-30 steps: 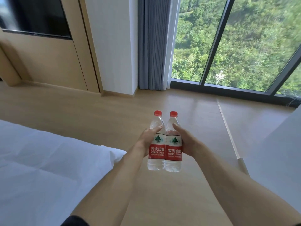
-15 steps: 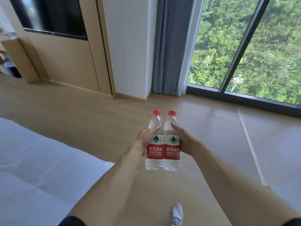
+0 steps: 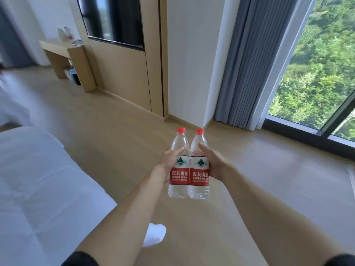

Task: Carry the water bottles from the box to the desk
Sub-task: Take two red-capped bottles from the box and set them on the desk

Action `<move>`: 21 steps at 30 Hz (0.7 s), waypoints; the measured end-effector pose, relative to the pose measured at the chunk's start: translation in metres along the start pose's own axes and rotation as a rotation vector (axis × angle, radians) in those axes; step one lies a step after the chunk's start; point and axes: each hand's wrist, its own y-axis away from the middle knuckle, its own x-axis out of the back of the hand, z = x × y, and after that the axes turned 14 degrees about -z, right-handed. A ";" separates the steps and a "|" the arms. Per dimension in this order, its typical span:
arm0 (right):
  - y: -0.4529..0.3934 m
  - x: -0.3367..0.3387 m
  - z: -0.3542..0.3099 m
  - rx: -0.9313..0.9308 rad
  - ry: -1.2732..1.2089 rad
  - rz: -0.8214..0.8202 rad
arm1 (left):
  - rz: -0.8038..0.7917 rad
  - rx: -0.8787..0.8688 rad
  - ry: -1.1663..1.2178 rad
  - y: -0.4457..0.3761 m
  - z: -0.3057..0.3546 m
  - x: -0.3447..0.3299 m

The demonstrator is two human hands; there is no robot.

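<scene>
Both bottles carry the same red-and-white wrap: a green mountain emblem on a white band, then a red band with the white Chinese characters 农夫山泉 and, under them, "NONGFU SPRING" in Latin capitals; a line of finer print at the foot of each label is too small to read. The left water bottle [image 3: 179, 164] and the right water bottle [image 3: 199, 166] stand upright and pressed side by side, their labels touching, each with a red screw cap, both clear and filled with water. They hang in mid-air over the light wooden floor [image 3: 259, 179], out in front of the person, between the two forearms.

The left hand [image 3: 169, 160] wraps the outer side of the left bottle, its thumb lying across the shoulder above the label. The right hand [image 3: 214, 163] curls round the outer side of the right bottle, thumb pointing up along the clear shoulder. The fingers behind the bottles are hidden.

A wooden desk [image 3: 63, 54] stands far off at the upper left, against the wall, with a few blurred items on top. A white bed [image 3: 38, 189] fills the lower left; a grey curtain [image 3: 242, 70] hangs beside the window [image 3: 317, 73]
</scene>
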 end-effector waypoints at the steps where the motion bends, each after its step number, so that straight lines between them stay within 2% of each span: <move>1: -0.010 0.005 -0.010 -0.004 0.001 -0.009 | 0.012 -0.006 0.004 -0.010 0.006 0.001; 11: -0.122 0.031 -0.075 -0.081 0.051 -0.119 | 0.106 -0.044 0.062 -0.093 0.050 0.042; 21: -0.290 0.028 -0.152 -0.078 0.129 -0.160 | 0.119 -0.079 0.135 -0.205 0.123 0.140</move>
